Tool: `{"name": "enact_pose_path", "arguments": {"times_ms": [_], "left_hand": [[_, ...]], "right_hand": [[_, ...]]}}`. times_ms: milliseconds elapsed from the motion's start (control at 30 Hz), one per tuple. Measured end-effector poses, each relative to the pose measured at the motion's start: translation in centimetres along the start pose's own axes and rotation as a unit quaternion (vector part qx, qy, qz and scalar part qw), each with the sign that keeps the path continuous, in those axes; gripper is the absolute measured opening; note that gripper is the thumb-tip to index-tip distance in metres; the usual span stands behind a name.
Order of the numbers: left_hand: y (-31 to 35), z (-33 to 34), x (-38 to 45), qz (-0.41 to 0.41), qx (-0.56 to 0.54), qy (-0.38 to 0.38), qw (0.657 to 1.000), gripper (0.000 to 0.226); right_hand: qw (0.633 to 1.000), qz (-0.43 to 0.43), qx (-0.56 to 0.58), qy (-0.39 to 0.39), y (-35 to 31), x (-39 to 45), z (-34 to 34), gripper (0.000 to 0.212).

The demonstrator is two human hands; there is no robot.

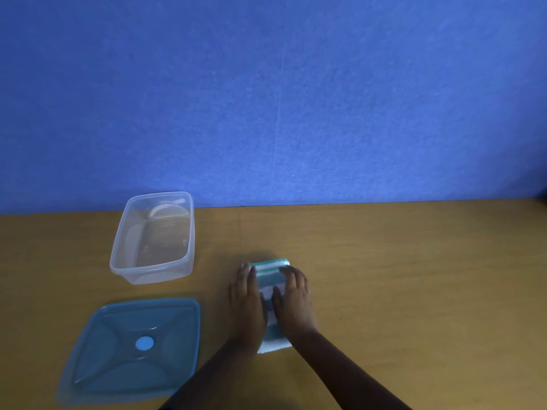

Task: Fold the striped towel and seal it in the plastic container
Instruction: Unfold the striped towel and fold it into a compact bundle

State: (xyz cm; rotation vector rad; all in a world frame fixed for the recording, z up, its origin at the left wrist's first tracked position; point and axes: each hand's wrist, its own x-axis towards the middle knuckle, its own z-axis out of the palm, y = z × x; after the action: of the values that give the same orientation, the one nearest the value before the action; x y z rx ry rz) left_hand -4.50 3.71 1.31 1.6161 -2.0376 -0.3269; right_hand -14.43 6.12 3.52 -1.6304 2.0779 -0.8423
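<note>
The striped towel (270, 276), white with teal and blue bands, lies folded into a narrow stack on the wooden table. My left hand (248, 303) rests flat along its left side, and my right hand (293, 300) lies on its right side; both hands press on the cloth and hide much of it. The clear plastic container (154, 236) stands empty to the far left near the wall. Its blue translucent lid (133, 350) lies flat on the table in front of it, left of my left arm.
The wooden table (414, 276) stretches bare to the right of the towel. A blue wall (266, 99) rises right behind the table's far edge.
</note>
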Motion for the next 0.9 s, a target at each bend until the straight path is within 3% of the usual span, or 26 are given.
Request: {"name": "enact_pose_path", "arguments": {"times_ms": [100,167,233,300,467,900], "left_hand": [[0.7,0.6,1.1,0.04,0.028,-0.069,0.996,0.042],[-0.3,1.1,1.0,0.027,0.054,-0.138,0.989,0.054],[-1.5,1.8,0.4,0.036,0.072,-0.131,0.988,0.068],[-2.0,2.1,0.0,0.038,0.077,-0.118,0.989,0.066],[-2.2,2.3,0.0,0.013,0.07,-0.14,0.988,0.063],[-2.3,2.2,0.4,0.026,0.085,-0.156,0.984,0.061]], "right_hand": [[0.998,-0.013,-0.041,-0.042,0.3,1.2,0.8,0.048],[0.994,-0.024,-0.071,-0.075,1.1,1.5,1.3,0.066],[0.991,-0.048,-0.094,-0.086,2.1,1.4,2.0,0.088],[0.989,-0.054,-0.107,-0.092,2.8,1.3,2.5,0.103],[0.982,-0.029,-0.137,-0.13,2.8,1.3,2.2,0.1],[0.982,-0.027,-0.137,-0.126,3.4,1.3,2.8,0.096]]}}
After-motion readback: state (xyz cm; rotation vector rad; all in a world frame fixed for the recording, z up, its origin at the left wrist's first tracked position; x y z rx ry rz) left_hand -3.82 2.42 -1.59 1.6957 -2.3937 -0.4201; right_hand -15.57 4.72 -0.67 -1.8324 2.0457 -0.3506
